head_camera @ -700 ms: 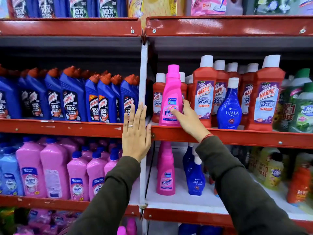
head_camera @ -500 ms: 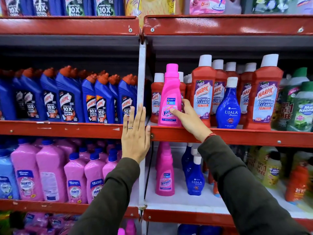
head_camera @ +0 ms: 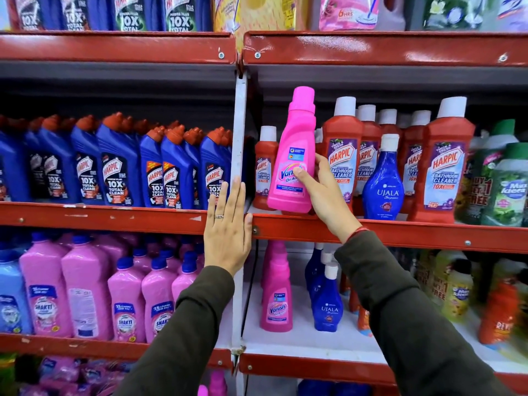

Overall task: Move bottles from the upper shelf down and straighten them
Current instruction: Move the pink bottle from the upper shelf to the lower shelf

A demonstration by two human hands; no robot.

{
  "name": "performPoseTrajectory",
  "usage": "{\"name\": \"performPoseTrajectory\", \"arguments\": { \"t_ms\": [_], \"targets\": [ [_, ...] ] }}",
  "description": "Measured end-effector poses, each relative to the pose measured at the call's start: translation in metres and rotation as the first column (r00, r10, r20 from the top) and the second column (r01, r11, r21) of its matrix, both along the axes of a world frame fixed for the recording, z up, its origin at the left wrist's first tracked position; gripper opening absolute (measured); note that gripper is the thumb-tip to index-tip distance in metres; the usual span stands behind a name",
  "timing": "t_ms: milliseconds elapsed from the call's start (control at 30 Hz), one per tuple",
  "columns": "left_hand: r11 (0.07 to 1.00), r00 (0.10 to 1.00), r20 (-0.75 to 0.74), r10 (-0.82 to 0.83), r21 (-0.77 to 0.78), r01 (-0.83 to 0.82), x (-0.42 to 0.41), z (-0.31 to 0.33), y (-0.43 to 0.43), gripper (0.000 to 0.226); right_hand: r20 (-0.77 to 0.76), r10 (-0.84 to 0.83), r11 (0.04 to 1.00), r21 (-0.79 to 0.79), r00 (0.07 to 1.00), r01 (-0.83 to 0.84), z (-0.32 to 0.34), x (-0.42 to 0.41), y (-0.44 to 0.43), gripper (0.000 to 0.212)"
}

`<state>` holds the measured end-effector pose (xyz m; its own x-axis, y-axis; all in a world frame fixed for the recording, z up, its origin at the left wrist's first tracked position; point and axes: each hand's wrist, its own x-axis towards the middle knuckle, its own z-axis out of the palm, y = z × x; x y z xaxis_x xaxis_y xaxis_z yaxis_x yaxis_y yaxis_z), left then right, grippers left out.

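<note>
A pink Vanish bottle (head_camera: pixel 291 155) stands slightly tilted at the front of the upper right shelf (head_camera: pixel 400 232), its base at the shelf's edge. My right hand (head_camera: pixel 323 192) grips its lower right side, thumb across the label. My left hand (head_camera: pixel 227 224) lies flat with fingers together against the white upright post (head_camera: pixel 239 132) and the red shelf edge, holding nothing. On the shelf below stand another pink Vanish bottle (head_camera: pixel 276 292) and blue Ujala bottles (head_camera: pixel 327 301). A blue Ujala bottle (head_camera: pixel 383 178) also stands on the upper shelf among red Harpic bottles (head_camera: pixel 341 155).
Blue Harpic bottles (head_camera: pixel 114 167) fill the upper left shelf, and pink Shakti bottles (head_camera: pixel 85 287) the lower left. Green bottles (head_camera: pixel 503 181) crowd the far right. White shelf floor (head_camera: pixel 300 341) shows around the lower Vanish and Ujala bottles. More goods sit on the top shelf (head_camera: pixel 371 47).
My right hand has closed further round the pink Vanish bottle and tipped it slightly, top to the right. My left hand stays on the post.
</note>
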<state>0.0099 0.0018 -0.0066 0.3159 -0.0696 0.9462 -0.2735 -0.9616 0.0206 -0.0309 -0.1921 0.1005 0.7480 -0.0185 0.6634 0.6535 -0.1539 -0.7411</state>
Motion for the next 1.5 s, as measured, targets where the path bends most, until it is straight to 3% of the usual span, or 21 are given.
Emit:
{"name": "performPoseTrajectory", "arguments": {
  "t_ms": [200,467,633,1000,1200,1500],
  "targets": [
    [1.000,1.000,0.012,0.001,-0.002,-0.001,-0.003,0.002,-0.002,0.060,0.005,0.081,0.997,0.010,0.997,-0.081,-0.014,-0.020,0.001,0.050],
    [0.996,0.997,0.029,-0.069,-0.061,0.071,-0.016,-0.018,-0.009,0.060,-0.032,0.141,0.988,0.061,0.989,-0.139,-0.081,-0.045,0.004,0.050],
    [0.987,0.992,0.016,-0.126,-0.102,0.127,-0.026,-0.071,-0.011,0.060,-0.108,0.171,0.984,0.061,0.979,-0.165,-0.140,-0.059,0.000,0.050],
    [0.995,0.988,-0.139,-0.071,-0.083,0.060,-0.023,-0.210,-0.015,0.075,-0.297,0.122,0.991,-0.015,0.947,-0.132,-0.253,-0.048,-0.009,0.052],
    [0.997,0.972,-0.235,-0.026,-0.078,0.008,-0.010,-0.250,-0.021,0.070,-0.352,0.067,0.997,-0.011,0.934,-0.076,-0.279,-0.021,-0.009,0.049],
    [0.999,0.980,-0.200,0.019,-0.030,-0.025,-0.002,-0.259,-0.021,0.065,-0.421,0.064,0.997,-0.001,0.905,-0.071,-0.301,0.000,-0.003,0.048]
  ]
}}
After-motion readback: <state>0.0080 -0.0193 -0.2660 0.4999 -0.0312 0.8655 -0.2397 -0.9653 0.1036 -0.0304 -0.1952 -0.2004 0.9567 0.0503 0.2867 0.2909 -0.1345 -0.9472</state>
